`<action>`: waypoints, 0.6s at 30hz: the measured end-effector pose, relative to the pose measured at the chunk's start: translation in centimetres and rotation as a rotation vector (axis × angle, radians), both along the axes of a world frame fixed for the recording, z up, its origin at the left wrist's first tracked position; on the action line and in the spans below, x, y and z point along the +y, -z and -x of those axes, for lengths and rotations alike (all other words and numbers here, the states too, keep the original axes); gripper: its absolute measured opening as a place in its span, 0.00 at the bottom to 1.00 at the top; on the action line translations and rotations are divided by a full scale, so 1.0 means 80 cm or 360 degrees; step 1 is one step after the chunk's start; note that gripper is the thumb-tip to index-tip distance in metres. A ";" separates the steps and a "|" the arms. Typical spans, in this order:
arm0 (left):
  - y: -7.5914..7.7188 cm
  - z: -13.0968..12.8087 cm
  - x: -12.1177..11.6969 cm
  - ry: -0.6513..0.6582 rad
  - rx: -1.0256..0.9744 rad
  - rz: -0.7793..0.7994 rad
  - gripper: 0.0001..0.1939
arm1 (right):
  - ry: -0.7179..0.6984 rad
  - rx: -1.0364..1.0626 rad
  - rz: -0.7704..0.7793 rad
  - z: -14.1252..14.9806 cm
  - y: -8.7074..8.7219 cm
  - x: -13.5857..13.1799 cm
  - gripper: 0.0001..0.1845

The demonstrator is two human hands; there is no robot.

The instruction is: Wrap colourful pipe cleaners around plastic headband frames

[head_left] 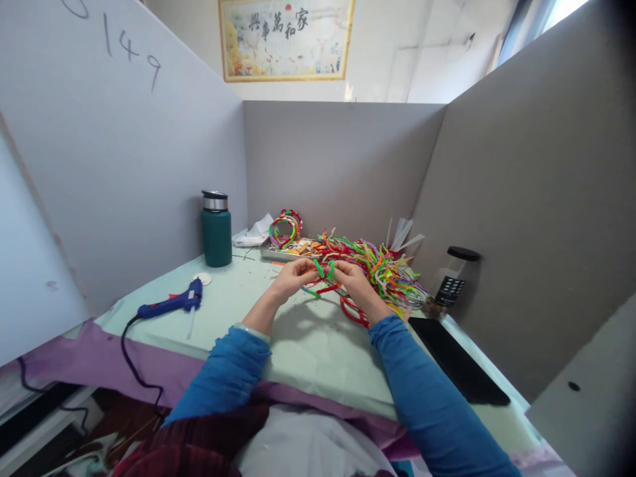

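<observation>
Green pipe cleaner (pixel 331 269), fuzzy, sits mid-table between both hands; I see two short bent bits, can't tell if joined. I've got left hand (pixel 297 275) and right hand (pixel 350 275) each pinching it, thumb to fingers. Near to far: smooth black slab (pixel 454 358) at right, flat on pale green cloth (pixel 308 361). Glossy red-handled scissors (pixel 342 306) by the right wrist; blue plastic glue gun (pixel 171 305) well left. Behind: tangled fuzzy multicolour heap (pixel 370 255), shallow metal tray (pixel 271 254), matte green cylindrical bottle (pixel 216 238), flat grey panel (pixel 338 152).
</observation>
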State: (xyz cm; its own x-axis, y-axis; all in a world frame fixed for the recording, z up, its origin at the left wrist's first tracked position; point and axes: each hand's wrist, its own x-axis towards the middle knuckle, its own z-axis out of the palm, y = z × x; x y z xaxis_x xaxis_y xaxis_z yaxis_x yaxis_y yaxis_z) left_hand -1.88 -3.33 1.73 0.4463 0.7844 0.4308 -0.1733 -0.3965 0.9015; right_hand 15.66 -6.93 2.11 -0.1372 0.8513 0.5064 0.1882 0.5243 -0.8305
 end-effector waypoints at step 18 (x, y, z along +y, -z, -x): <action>0.006 -0.006 0.002 -0.0050 0.0072 -0.0201 0.14 | -0.0066 -0.0098 0.0047 -0.006 -0.005 -0.002 0.15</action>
State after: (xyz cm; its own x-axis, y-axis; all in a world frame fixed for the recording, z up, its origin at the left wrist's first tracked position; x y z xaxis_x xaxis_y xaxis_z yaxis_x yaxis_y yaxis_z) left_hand -1.40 -3.16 1.25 0.4437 0.7388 0.5072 -0.1194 -0.5122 0.8505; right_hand 16.15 -7.07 2.49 -0.2026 0.8587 0.4707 0.2184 0.5082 -0.8331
